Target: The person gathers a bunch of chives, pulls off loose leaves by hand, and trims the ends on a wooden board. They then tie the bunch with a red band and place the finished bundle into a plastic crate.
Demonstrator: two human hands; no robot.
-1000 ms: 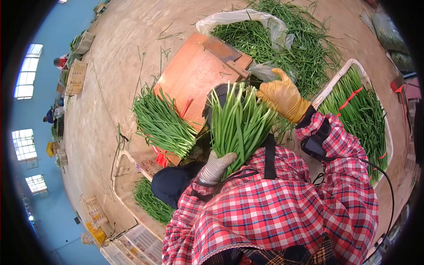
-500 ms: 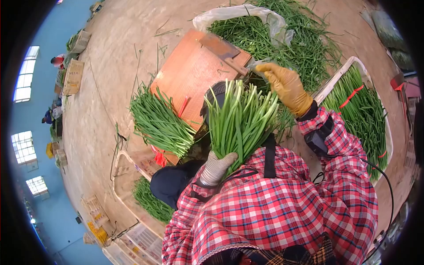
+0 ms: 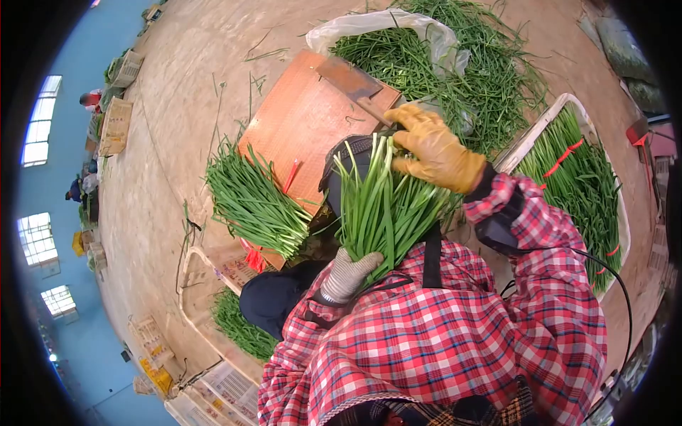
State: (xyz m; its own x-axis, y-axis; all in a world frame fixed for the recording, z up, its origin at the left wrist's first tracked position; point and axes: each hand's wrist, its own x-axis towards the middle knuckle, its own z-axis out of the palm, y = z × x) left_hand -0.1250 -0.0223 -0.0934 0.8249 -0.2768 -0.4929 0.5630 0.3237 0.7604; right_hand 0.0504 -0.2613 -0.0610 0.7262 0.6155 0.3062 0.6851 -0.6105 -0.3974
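Note:
My left hand [image 3: 349, 275], in a striped grey glove, is wrapped round the lower part of a bunch of green stalks [image 3: 387, 213] in front of my chest. The pale stalk ends point up and away from me. At those ends is my right hand [image 3: 442, 153], in a yellow rubber glove, its bent fingers closed on the pale tips. A cleaver [image 3: 352, 79] lies on the far right part of an orange board [image 3: 295, 106], its handle near my right fingers. Another bunch of stalks [image 3: 259, 199] rests over the board's near left edge, beside a red tie.
Loose greens [image 3: 490, 78] and a clear plastic bag [image 3: 383, 23] lie beyond the board. A crate of tied bunches [image 3: 572, 177] stands at the right, another crate [image 3: 186, 284] at the lower left. People and crates are far left.
My right hand has moved left and down from beside the cleaver handle onto the pale stalk ends. My left hand keeps its hold. The cleaver stays on the board.

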